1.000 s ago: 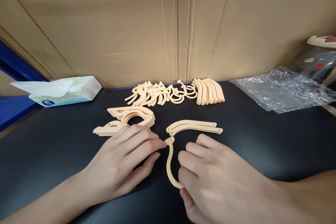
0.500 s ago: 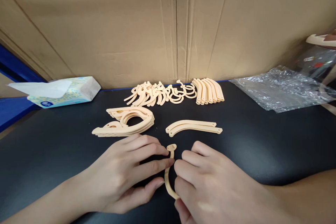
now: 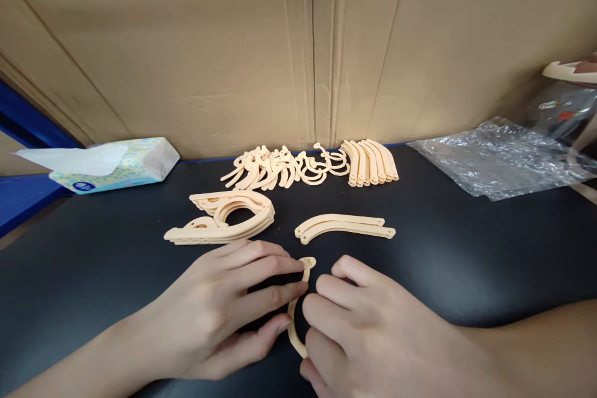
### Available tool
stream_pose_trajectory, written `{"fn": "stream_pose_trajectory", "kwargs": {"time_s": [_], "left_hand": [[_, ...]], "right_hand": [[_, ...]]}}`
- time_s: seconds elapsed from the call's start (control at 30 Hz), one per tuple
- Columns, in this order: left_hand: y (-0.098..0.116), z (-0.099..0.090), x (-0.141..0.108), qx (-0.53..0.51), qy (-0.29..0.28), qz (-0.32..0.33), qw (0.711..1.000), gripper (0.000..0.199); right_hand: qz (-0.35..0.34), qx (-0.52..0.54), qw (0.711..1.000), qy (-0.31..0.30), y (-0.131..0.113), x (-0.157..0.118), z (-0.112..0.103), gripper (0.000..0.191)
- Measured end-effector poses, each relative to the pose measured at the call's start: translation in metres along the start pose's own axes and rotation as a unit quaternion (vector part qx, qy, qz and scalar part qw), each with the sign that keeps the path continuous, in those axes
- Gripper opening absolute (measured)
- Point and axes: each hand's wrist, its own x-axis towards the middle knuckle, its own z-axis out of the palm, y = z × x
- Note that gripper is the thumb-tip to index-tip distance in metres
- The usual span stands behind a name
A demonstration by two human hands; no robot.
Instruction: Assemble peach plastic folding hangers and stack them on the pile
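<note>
Between my hands, upright in view, is a curved beige hanger hook [image 3: 295, 337] with a flat round end at its top. My left hand [image 3: 242, 305] has its fingers and thumb bent against the hook's left side, holding it. My right hand [image 3: 354, 323] is curled into a pinch at the hook's lower end, which its fingers hide. Just beyond lie two curved hanger arms [image 3: 345, 224], side by side. A stack of folded beige hangers [image 3: 254, 224] sits beyond my left hand.
At the back are a pile of short curved pieces [image 3: 261, 168], loose hooks [image 3: 313, 177] and a row of hanger arms [image 3: 370, 163], against a cardboard wall [image 3: 209, 62]. A tissue pack [image 3: 116, 165] stands left. Clear plastic wrap [image 3: 494, 158] lies right on the black table [image 3: 443, 249].
The hook has tilted slightly: its round end has shifted right and its lower curve left. My right hand has moved a little left at the fingertips. My left hand is almost still.
</note>
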Motion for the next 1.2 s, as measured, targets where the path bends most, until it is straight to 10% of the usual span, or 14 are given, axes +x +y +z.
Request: {"fn": "stream_pose_trajectory", "kwargs": {"time_s": [0.73, 0.93, 1.2], "left_hand": [[0.001, 0.004, 0.002, 0.019, 0.012, -0.004, 1.0, 0.021], [0.007, 0.003, 0.004, 0.169, 0.034, 0.044, 0.984, 0.025], [-0.004, -0.015, 0.023, 0.25, 0.033, -0.017, 0.968, 0.022]], "right_hand": [[-0.019, -0.002, 1.0, -0.012, 0.009, 0.004, -0.006, 0.023], [-0.012, -0.002, 0.997, -0.07, 0.029, 0.016, -0.031, 0.027], [0.044, 0.03, 0.997, -0.056, 0.047, -0.035, -0.032, 0.033]]}}
